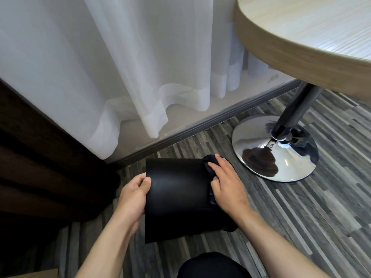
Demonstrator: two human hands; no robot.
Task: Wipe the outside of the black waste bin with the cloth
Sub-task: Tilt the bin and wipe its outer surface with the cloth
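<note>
Down by the striped floor (301, 207) nr white curtain (140, 67), black waste bin (176, 195) btwn both hands, left hand (133, 197) grip curled round its left edge, thumb on front, right hand (226, 183) grip flat, fingers straight, pressing dark cloth (207, 160) vs bin's right side.

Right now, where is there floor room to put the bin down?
The bare striped floor right of the right hand, this side of the chrome table base, is free. Left of the bin is crowded: left hand, dark brown folds.
</note>
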